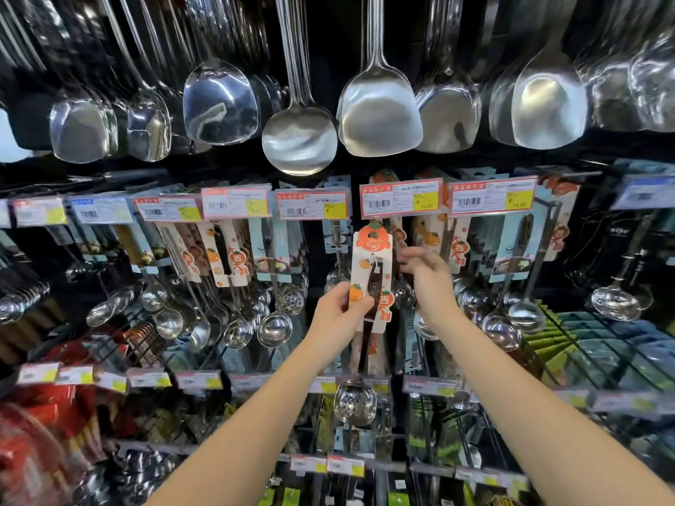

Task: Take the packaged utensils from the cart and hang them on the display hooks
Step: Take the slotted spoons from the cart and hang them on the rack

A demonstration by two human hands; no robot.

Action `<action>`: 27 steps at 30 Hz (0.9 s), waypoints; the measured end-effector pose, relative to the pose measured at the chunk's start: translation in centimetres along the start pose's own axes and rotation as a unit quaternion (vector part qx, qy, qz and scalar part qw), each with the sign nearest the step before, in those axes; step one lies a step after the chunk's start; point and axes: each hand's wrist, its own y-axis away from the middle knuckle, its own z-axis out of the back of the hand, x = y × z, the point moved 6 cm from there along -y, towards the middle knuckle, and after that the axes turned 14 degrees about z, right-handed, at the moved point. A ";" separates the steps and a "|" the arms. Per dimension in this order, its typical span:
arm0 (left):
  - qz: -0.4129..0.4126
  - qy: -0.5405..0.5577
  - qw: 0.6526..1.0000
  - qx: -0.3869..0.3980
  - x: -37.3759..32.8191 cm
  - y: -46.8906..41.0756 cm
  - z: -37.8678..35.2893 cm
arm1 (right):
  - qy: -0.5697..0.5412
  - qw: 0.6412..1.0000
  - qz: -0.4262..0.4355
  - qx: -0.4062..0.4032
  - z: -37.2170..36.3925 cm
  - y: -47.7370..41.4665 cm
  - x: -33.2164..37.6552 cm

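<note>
My left hand (338,310) grips a packaged slotted spoon (370,283) by its white and orange card, holding it upright. Its perforated steel bowl (355,402) hangs below my wrist. The card's orange top reaches just under a red price tag (401,198) at the front of a display hook. My right hand (425,277) is beside the card on the right, fingers curled among the packaged utensils hanging there; whether it grips one I cannot tell. The cart is out of view.
Large steel spatulas and a ladle (299,140) hang overhead. Rows of packaged ladles and skimmers (233,257) fill hooks left and right. Lower shelves carry price tags (199,380), red goods (54,425) at the left and green-blue items (591,345) at the right.
</note>
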 end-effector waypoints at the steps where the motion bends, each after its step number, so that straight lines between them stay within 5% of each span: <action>1: -0.003 0.000 1.000 0.001 -0.2 -0.2 -0.2 | -0.017 1.000 0.000 0.006 0.1 0.4 0.5; 6: -0.021 0.032 0.999 0.013 -1.5 -0.6 -1.2 | 0.023 0.987 0.041 0.152 -0.9 2.7 2.7; 17: -0.068 -0.033 0.996 0.045 -2.0 -0.3 -2.9 | -0.043 0.981 0.126 0.139 -0.3 4.0 5.6; 27: -0.068 -0.015 0.997 0.045 -3.0 0.8 -2.5 | -0.070 0.986 0.120 0.096 0.7 3.8 5.8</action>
